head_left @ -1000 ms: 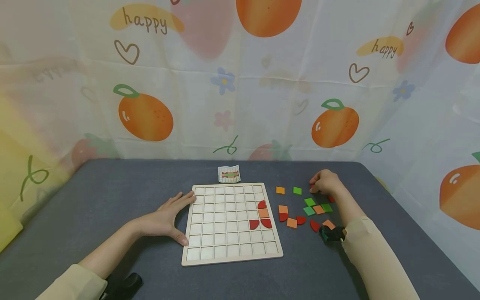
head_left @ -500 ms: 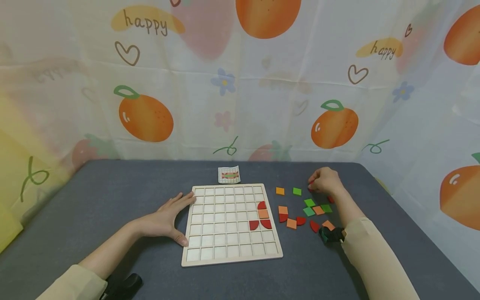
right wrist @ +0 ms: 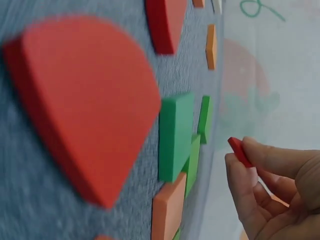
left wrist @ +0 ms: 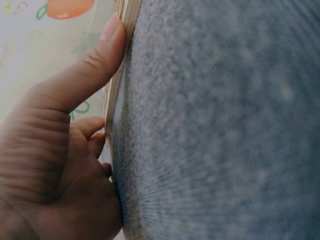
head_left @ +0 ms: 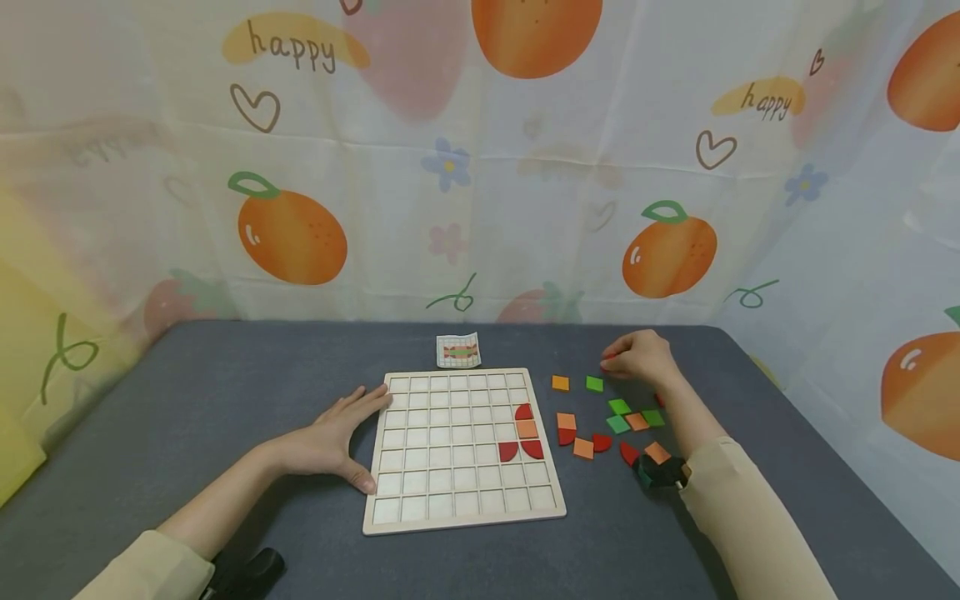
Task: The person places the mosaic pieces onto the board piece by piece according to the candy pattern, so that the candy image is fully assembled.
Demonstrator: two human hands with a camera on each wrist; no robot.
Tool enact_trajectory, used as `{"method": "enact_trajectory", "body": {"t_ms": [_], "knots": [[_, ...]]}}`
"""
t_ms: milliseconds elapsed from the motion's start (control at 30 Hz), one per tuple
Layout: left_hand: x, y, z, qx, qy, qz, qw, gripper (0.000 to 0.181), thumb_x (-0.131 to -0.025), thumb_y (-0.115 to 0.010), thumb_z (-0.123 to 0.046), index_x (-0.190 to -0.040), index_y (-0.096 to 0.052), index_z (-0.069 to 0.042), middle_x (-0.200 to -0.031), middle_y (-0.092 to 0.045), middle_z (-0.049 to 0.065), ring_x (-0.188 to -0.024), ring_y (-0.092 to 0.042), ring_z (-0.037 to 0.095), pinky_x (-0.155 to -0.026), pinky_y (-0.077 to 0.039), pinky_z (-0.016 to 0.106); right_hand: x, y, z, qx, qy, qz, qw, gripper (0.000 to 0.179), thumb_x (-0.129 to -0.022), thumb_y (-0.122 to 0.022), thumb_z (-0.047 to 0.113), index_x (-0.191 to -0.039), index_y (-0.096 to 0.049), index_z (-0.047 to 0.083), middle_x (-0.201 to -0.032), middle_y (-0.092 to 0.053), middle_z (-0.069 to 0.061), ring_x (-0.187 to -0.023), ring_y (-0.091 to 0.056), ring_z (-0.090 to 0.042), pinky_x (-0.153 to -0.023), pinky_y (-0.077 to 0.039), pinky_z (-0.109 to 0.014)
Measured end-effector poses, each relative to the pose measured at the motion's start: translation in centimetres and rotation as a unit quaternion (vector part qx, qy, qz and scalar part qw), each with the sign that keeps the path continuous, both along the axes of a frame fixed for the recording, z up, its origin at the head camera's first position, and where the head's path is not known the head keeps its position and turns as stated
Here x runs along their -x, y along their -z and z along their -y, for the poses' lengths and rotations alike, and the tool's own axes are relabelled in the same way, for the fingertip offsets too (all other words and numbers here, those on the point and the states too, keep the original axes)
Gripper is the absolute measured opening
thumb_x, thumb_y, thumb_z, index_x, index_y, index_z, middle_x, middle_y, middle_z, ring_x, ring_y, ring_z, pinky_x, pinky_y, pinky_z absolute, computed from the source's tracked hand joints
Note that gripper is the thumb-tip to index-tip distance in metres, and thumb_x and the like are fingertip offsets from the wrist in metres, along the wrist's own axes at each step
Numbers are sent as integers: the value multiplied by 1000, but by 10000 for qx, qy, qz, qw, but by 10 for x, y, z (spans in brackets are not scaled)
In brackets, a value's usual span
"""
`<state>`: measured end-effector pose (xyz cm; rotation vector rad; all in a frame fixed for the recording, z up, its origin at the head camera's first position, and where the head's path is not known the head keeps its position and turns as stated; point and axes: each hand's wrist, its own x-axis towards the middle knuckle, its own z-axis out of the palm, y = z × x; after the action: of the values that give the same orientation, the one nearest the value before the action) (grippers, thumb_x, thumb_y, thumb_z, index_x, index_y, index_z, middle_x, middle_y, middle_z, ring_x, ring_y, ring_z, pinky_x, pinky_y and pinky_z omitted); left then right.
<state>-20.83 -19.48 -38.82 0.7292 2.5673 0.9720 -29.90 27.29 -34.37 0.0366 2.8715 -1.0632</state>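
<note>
A pale wooden grid board (head_left: 465, 448) lies on the dark table, with three red quarter-circle pieces and one orange square in cells near its right side. Along the board's left edge rests my left hand (head_left: 330, 437), fingers spread and thumb touching the rim; in the left wrist view the thumb (left wrist: 95, 62) lies against the wooden edge. Beyond the loose pieces, my right hand (head_left: 645, 357) pinches a small red piece (right wrist: 240, 152) between thumb and fingertip, raised above the table in the right wrist view. That piece's full outline is hidden by the fingers.
Right of the board lie loose pieces: green squares (head_left: 594, 384), orange squares (head_left: 583, 448) and red quarter-circles (head_left: 602, 442). A small printed pattern card (head_left: 458, 351) sits behind the board. A patterned curtain (head_left: 525, 233) hangs at the table's far edge.
My right hand has lifted slightly and moved left, carrying the red piece from the far right of the loose pieces. The left hand and the board have stayed in place.
</note>
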Motion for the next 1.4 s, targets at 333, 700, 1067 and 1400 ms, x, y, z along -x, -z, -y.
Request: {"method": "enact_trajectory", "body": {"t_ms": [333,700,1067,1400], "knots": [[0,0,0,27,-15,37,10000,122,-63,-90,-45,-157,-22,-5,-168,-9,17,-152,3,50,-111,-1,78,1,0,21,81,-297,113,9995,28,-88,-75,26,-107,-76,6,-110,-73,-15,-88,-69,-22,-81,-59,-36],[1,2,2,-22,57,-60,10000,122,-64,-90,-44,-157,-23,-4,-168,-9,18,-152,3,51,-110,-1,79,-4,3,51,1047,-1147,241,9876,21,-88,-72,14,-101,-67,-1,-97,-74,-13,-89,-71,-28,-85,-60,-40],[1,3,2,-17,55,-114,9999,122,-63,-90,-45,-157,-23,-4,-168,-9,17,-152,2,51,-109,-2,79,-13,4,88,1454,-2222,616,9621,32,-93,-66,14,-120,-65,-3,-104,-71,-15,-96,-71,-30,-86,-59,-40],[0,1,1,-28,44,-17,10000,122,-64,-90,-44,-157,-22,-4,-168,-9,17,-152,3,51,-110,-1,78,-20,6,109,1682,-2367,980,9519,28,-94,-62,12,-119,-67,-1,-104,-70,-11,-91,-71,-18,-83,-58,-32]]}}
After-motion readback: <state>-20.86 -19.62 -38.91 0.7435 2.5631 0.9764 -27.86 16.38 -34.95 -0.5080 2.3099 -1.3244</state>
